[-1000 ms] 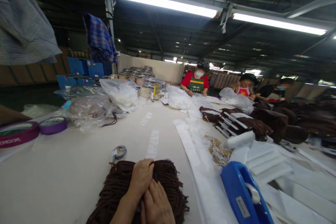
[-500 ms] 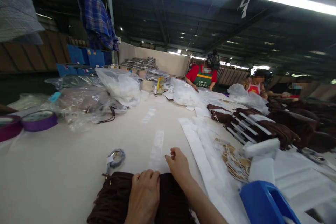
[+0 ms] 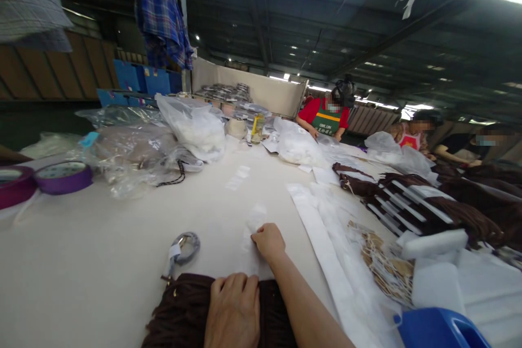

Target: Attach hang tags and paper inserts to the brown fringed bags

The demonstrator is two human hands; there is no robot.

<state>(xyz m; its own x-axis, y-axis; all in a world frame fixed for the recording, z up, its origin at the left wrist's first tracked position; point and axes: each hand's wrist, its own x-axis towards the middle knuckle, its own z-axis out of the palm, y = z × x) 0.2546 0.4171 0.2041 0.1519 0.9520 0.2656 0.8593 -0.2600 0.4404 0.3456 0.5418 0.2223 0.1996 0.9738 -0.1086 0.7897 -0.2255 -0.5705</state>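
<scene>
Grey coil (image 3: 192, 252) near brown bundle (image 3: 183, 307), purple tape (image 3: 67, 184)

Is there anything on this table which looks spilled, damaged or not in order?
Nothing looks clearly spilled or damaged. One untidy spot is the heap of tan pieces and pale strings, right of the long white strip: the strings lie loose and tangled.

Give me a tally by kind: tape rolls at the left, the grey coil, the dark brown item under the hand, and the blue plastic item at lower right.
Tape rolls: 2 (magenta roll, purple roll)
Grey coil: 1
Dark brown item under the left hand: 1
Blue plastic item: 1
Total: 5
</scene>
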